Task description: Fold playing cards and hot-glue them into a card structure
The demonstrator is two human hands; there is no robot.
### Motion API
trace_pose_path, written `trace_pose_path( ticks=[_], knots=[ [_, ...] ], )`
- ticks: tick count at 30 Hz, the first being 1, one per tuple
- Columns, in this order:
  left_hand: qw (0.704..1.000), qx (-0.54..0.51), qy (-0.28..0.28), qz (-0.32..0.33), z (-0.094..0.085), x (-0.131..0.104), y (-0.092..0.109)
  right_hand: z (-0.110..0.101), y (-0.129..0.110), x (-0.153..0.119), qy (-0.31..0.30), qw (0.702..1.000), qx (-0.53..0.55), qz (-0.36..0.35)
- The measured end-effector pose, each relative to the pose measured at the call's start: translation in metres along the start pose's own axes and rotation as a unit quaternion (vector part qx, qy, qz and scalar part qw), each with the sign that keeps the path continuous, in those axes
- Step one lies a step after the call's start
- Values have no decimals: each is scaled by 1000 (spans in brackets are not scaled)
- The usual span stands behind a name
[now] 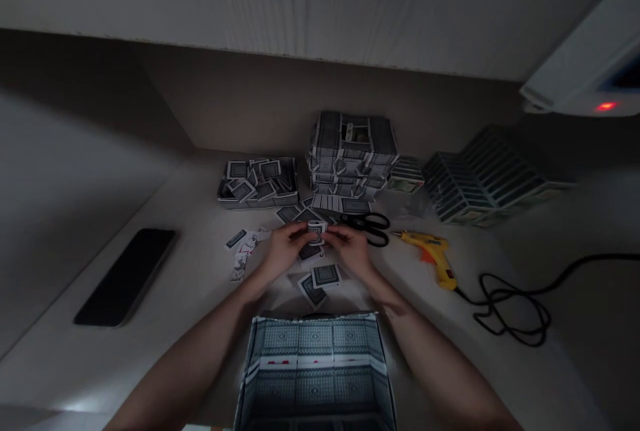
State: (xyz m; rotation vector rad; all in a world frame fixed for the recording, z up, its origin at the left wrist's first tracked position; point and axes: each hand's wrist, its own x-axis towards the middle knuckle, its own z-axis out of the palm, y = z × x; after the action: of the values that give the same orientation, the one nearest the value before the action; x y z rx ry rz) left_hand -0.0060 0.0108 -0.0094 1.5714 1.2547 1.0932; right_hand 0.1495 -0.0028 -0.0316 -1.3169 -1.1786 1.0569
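Note:
Near the middle of the head view, a small playing card [316, 232] with a dark patterned back is held upright between both hands. The fingers of my left hand [289, 244] pinch its left side, and those of my right hand [351, 246] pinch its right side. Loose cards [326, 276] lie on the table just below the hands, and more cards [354, 205] lie just beyond them. Black scissors [379, 220] rest right beside my right hand. Close to my body stands an open box [316, 338] covered in cards.
A card-covered tray [257, 203] holds loose cards. Behind stand a card structure [350, 158] and slatted card stacks [480, 184]. A yellow glue gun [433, 254] with a black cable [520, 298] lies right; a phone [127, 278] and cut card pieces [243, 254] lie left.

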Motion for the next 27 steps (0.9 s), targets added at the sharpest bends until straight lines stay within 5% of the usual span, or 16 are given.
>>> trace_pose_path(
  ticks=[27],
  knots=[
    [995, -31, -27, -95, -1, 4, 7, -1, -9, 1, -27, 999, 9, 38]
  ],
)
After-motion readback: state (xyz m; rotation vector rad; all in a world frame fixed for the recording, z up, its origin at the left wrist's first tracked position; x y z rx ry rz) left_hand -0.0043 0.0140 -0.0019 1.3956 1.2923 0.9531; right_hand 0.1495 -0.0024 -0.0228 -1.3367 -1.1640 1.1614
